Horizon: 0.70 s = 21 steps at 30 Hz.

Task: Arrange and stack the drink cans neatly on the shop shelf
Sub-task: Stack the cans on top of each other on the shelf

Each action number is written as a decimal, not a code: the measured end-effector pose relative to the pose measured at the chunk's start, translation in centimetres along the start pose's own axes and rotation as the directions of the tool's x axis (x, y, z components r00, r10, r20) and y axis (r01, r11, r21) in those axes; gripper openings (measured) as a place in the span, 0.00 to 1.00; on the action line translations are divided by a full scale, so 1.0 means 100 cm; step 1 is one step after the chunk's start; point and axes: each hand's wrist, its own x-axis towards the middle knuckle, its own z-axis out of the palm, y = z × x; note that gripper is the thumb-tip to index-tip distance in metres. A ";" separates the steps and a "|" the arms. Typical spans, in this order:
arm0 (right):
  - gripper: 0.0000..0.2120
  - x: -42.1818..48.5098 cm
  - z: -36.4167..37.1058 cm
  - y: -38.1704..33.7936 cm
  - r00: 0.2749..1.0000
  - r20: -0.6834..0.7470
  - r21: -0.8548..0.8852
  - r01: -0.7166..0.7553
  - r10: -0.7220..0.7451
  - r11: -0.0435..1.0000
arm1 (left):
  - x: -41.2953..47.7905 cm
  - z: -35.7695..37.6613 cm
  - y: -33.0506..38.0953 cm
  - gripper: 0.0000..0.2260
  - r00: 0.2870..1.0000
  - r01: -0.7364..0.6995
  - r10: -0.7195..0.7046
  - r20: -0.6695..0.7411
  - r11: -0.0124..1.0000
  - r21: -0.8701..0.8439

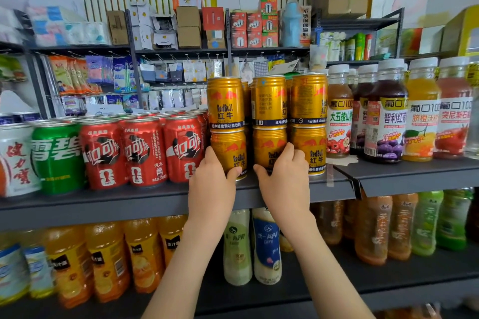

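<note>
At frame centre, your left hand [211, 184] clasps the lower left gold can [229, 149] and your right hand [283, 179] the lower middle gold can [268, 142] on the shelf [155, 199], so a careless tug could topple the upper cans [225, 102] stacked on them.

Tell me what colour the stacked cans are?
The stacked cans are gold, in the head view.

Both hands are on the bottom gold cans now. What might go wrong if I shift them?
The left hand grips the bottom left gold can and the right hand the bottom middle gold can; each carries an upper can, so a jerk may topple it. The stacks stand close to the shelf front edge; a toppled can would likely fall off.
</note>
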 end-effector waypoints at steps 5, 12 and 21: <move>0.34 0.002 0.004 -0.005 1.000 0.001 0.007 -0.013 0.013 1.000 | -0.009 -0.002 0.002 0.34 0.996 -0.065 0.063 -0.062 0.998 -0.026; 0.37 0.007 0.010 -0.010 0.999 0.012 0.047 -0.044 0.043 0.998 | -0.012 -0.001 0.000 0.43 0.978 -0.191 0.190 -0.086 0.982 -0.004; 0.37 0.011 0.006 -0.007 0.998 0.034 0.065 -0.047 0.045 0.997 | -0.009 -0.004 -0.001 0.42 0.982 -0.181 0.180 -0.048 0.983 -0.017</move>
